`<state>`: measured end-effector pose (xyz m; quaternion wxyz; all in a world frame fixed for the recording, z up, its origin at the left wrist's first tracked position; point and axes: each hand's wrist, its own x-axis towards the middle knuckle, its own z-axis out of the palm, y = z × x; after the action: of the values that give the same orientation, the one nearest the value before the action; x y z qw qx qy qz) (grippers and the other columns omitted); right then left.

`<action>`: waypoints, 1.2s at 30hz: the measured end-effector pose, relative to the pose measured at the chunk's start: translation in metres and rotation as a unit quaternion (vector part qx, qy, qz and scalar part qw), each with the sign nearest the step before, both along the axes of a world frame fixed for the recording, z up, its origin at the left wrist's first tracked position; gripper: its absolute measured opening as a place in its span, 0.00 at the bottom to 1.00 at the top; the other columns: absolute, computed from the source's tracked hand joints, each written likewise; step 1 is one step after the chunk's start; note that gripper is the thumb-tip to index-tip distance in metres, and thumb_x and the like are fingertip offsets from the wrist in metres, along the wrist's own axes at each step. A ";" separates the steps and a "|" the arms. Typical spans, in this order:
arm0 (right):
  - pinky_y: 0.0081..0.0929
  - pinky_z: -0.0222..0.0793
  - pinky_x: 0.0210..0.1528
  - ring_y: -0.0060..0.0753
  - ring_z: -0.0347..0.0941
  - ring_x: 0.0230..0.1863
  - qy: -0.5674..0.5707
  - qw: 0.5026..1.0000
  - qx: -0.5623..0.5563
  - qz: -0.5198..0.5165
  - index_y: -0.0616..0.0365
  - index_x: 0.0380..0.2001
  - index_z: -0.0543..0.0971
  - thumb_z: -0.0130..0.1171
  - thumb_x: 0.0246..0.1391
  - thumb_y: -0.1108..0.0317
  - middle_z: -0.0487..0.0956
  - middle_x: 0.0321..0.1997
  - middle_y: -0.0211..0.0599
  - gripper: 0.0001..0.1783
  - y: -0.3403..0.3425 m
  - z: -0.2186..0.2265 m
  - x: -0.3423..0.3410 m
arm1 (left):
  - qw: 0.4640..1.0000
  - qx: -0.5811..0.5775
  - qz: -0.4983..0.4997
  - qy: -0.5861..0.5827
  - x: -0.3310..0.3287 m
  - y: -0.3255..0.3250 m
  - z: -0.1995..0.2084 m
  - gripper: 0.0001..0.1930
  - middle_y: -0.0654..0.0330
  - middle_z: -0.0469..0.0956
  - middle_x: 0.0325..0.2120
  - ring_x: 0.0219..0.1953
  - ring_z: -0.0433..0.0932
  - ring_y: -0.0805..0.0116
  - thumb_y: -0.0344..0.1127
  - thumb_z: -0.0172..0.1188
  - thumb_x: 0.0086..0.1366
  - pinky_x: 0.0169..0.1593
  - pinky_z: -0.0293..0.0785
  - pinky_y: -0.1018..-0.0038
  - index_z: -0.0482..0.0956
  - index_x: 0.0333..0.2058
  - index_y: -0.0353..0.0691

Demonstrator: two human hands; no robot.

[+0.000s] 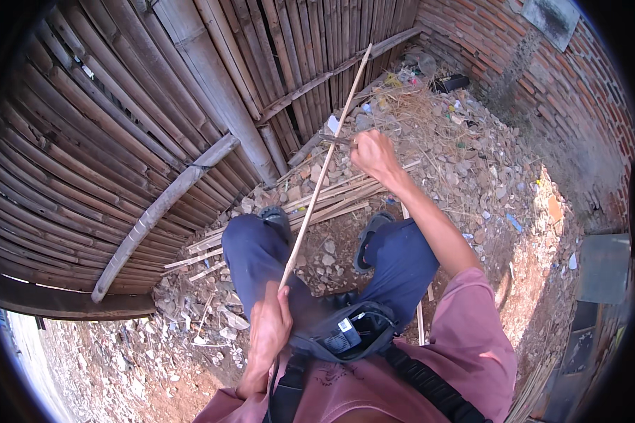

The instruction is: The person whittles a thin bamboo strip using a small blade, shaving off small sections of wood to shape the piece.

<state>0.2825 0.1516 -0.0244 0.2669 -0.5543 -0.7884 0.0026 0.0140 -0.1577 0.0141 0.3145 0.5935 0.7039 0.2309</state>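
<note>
A long, pale bamboo strip (320,180) slants up and away from my lap toward the bamboo wall. Its near end is in my left hand (270,321), which is closed around it with the thumb along the strip. My right hand (375,155), arm stretched forward, is closed on the handle of a knife (337,140). The dark blade lies across the strip, well beyond its middle. Most of the handle is hidden in my fist. Below the strip, several cut bamboo strips (346,196) lie on the ground beyond my feet.
A bamboo slat wall (106,162) with thick poles (164,216) curves along the left. Weathered brick wall (571,92) closes the right. Rubble and litter (466,176) cover the ground. An open black waist bag (360,331) sits at my lap. Grey panels (604,268) stand far right.
</note>
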 end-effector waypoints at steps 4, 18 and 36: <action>0.52 0.77 0.24 0.55 0.82 0.20 -0.027 0.999 0.030 -0.002 0.64 0.16 0.82 0.57 0.40 0.72 0.79 0.17 0.60 0.08 0.004 -0.002 -0.008 | 1.000 0.008 0.008 0.000 -0.002 -0.001 -0.003 0.13 0.33 0.73 0.21 0.29 0.74 0.24 0.38 0.45 0.82 0.31 0.62 0.41 0.68 0.39 0.34; 0.49 0.78 0.24 0.52 0.81 0.18 -0.010 0.999 0.026 0.036 0.65 0.16 0.82 0.57 0.41 0.72 0.79 0.15 0.56 0.08 -0.022 0.005 -0.034 | 1.000 0.001 0.013 0.007 -0.007 0.003 -0.007 0.11 0.31 0.76 0.22 0.31 0.77 0.24 0.38 0.47 0.81 0.30 0.65 0.39 0.70 0.42 0.36; 0.19 0.53 0.16 0.14 0.54 0.14 0.581 0.675 -0.405 0.209 0.59 0.59 0.80 0.48 0.67 0.61 0.71 0.23 0.25 0.24 0.018 0.012 0.016 | 0.995 0.023 -0.018 -0.093 -0.020 0.000 -0.005 0.17 0.51 0.74 0.20 0.23 0.75 0.48 0.42 0.45 0.83 0.31 0.68 0.56 0.70 0.38 0.35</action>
<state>0.2990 0.1697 -0.0124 0.4126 -0.3160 -0.4917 0.6987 -0.0062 -0.1579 0.0093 0.3690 0.5890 0.6554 0.2957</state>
